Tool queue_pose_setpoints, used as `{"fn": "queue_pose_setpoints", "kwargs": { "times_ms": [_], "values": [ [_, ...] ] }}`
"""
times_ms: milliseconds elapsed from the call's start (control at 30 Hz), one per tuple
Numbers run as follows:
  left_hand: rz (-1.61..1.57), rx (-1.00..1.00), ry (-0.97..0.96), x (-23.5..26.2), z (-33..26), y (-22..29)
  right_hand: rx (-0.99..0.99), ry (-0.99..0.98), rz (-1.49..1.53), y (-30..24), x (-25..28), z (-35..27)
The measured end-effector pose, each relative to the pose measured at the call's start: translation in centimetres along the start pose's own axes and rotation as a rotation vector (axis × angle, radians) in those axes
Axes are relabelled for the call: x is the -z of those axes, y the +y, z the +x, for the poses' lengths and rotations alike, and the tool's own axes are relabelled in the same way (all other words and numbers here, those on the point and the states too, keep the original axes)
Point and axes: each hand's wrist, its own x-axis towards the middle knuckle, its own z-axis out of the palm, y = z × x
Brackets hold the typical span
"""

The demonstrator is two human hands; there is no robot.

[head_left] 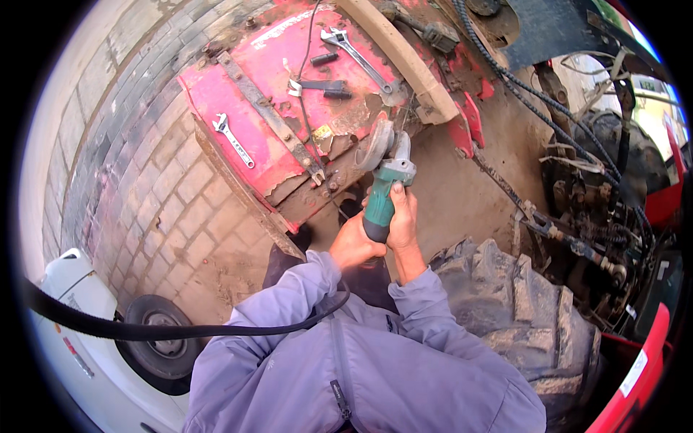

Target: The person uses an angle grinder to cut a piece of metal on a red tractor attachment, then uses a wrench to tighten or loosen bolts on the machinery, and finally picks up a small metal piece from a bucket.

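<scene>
Both my hands hold a green angle grinder [382,189]. My left hand [354,244] wraps the rear of its body from below, and my right hand [403,219] grips the body nearer the head. The grinder's disc and guard [377,144] sit against the rusty edge of a worn red metal panel [245,101]. A black cable [180,330] runs from the grinder across my lilac jacket toward the left.
On the red panel lie an adjustable wrench [357,54], a small spanner [232,139] and a black-handled tool [321,88]. A muddy tractor tyre [520,303] is right of my arms, machinery linkages [577,216] beyond it. A white vehicle's wheel [160,346] is at lower left on brick paving.
</scene>
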Motion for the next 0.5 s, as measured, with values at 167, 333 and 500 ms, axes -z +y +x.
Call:
{"fn": "queue_pose_setpoints", "kwargs": {
  "times_ms": [167, 333, 500],
  "values": [
    [0.113, 0.014, 0.018, 0.5, -0.9, -0.6, 0.001, 0.091, 0.006, 1.1, -0.7, -1.2],
    [0.110, 0.059, 0.021, 0.0, -1.4, -0.6, -0.065, 0.140, 0.014, 2.0, 0.1, -1.6],
    [0.013, 0.088, 0.007, -0.3, -1.6, -1.6, -0.110, 0.198, -0.085, 2.8, 0.5, -1.8]
  ]
}}
